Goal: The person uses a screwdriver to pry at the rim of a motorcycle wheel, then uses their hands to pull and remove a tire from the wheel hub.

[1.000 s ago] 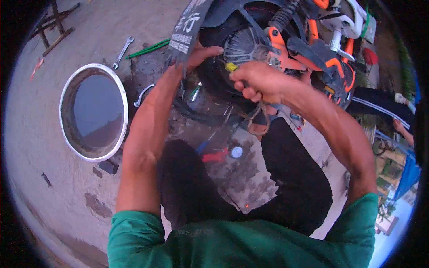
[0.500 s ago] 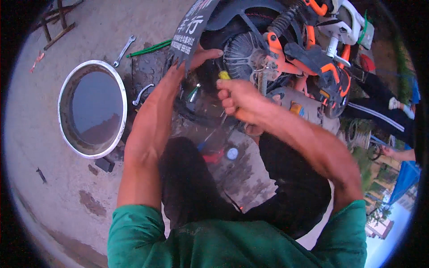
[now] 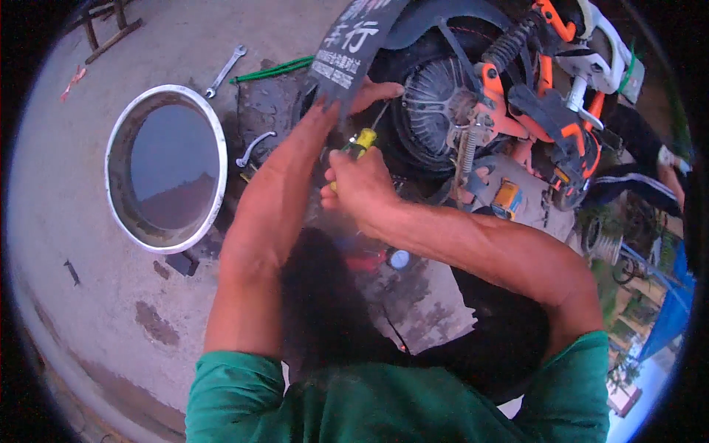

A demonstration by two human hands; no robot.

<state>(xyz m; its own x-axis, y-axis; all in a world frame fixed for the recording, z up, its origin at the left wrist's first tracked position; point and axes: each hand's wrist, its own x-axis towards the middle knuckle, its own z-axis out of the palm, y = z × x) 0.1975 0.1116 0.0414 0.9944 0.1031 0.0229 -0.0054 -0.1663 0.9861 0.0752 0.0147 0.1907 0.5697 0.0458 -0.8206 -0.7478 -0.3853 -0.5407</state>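
Note:
My right hand (image 3: 362, 181) is closed around a yellow and black screwdriver (image 3: 362, 140). Its thin shaft slants up toward the edge of the wheel's finned metal hub (image 3: 428, 96). My left hand (image 3: 369, 97) is at the black tyre (image 3: 402, 140), partly covered by a black mud flap (image 3: 343, 59) with white lettering. Its thumb stretches out toward the hub, while the other fingers are hidden. The wheel belongs to a two-wheeler with orange frame parts (image 3: 491, 88) and a coil shock absorber (image 3: 509, 48).
Left of my arm stands a round basin (image 3: 112, 177) of dark water. Near it lie a spanner (image 3: 225, 71), a curved metal lever (image 3: 255, 148), green cord (image 3: 277, 69) and a black block (image 3: 182, 263). A round gauge (image 3: 399, 258) is between my legs; another person's legs (image 3: 635, 177) show at right.
My right hand has drawn back down and left with the screwdriver, showing more of its handle and shaft. The whole view has shifted slightly; my left hand stays at the tyre.

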